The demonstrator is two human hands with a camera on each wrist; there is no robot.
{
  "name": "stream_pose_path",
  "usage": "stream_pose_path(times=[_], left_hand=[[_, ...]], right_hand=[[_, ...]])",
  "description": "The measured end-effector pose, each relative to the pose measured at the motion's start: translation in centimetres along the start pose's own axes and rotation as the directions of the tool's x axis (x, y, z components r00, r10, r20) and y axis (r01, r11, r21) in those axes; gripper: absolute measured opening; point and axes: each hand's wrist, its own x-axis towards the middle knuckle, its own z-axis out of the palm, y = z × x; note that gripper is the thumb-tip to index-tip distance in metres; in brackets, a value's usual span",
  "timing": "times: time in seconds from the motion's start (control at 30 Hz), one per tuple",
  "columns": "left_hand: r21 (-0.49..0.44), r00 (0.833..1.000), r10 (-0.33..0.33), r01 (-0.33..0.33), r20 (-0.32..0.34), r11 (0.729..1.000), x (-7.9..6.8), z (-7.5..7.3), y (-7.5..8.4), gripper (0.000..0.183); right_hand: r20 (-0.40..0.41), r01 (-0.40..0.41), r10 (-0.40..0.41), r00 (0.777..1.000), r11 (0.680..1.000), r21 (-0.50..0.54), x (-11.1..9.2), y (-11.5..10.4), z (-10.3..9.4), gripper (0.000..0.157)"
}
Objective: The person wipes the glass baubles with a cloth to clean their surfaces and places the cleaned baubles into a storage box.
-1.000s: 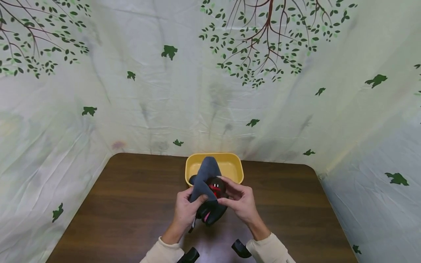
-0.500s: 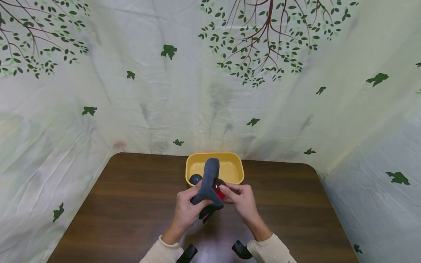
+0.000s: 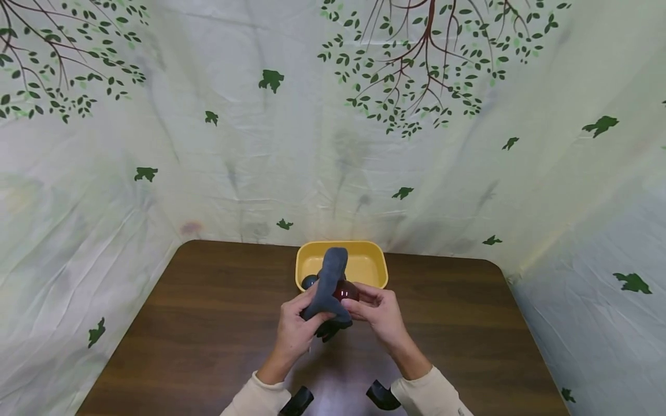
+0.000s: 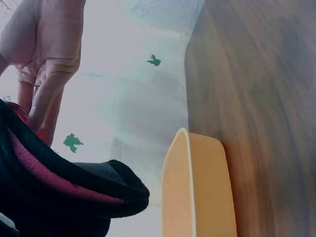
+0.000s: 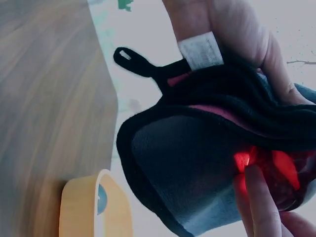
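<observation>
My left hand (image 3: 295,329) grips a folded blue-grey cloth (image 3: 329,283) with black edging, raised over the table. Pink shows between its layers, and a white label (image 5: 201,51) and black hanging loop (image 5: 133,62) stick out in the right wrist view. A glossy, see-through dark red ball (image 3: 346,290) lies against the cloth's right side. My right hand (image 3: 382,315) pinches this ball between thumb and fingers. In the right wrist view the ball glows red beside the fingertips (image 5: 259,190); the cloth hides part of it.
A yellow tub (image 3: 374,266) stands at the table's far edge, just behind the hands. Inside its left end sits a dark blue ball (image 3: 309,282). The brown wooden table (image 3: 218,323) meets a hanging white sheet (image 3: 291,167) printed with leaves.
The cloth has gone from a wide spread to a narrow upright fold, uncovering the dark blue ball in the tub. My right fingers have shifted on the red ball, which has less bright red showing.
</observation>
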Motion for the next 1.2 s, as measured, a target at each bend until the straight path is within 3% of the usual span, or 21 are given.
stream_pose_path(times=[0.23, 0.4, 0.6, 0.97, 1.2], left_hand=[[-0.047, 0.998, -0.044, 0.042, -0.037, 0.998, -0.1, -0.2, -0.6, 0.044], [-0.058, 0.987, -0.128, 0.123, -0.097, 0.991, 0.0, -0.4, 0.1, 0.040], [-0.056, 0.976, -0.162, 0.155, -0.146, 0.986, -0.3, -1.2, -0.3, 0.036], [-0.022, 0.940, -0.237, 0.239, -0.245, 0.971, -0.4, -3.4, -1.2, 0.040], [0.056, 0.937, -0.216, 0.239, -0.273, 0.969, -0.6, -5.6, -3.1, 0.042]], right_hand=[[-0.060, 0.001, 0.003, 0.998, 0.998, 0.065, 0.2, 0.0, 0.2, 0.049], [-0.096, 0.013, -0.003, 0.995, 0.995, 0.096, 0.3, 0.5, 0.1, 0.053], [-0.171, 0.022, -0.007, 0.985, 0.996, 0.083, 0.8, 0.9, -0.3, 0.054], [-0.335, 0.088, -0.091, 0.938, 0.996, -0.027, 2.7, 2.5, -2.2, 0.049], [-0.420, 0.089, -0.109, 0.901, 0.994, -0.068, 3.8, 3.9, -3.7, 0.051]])
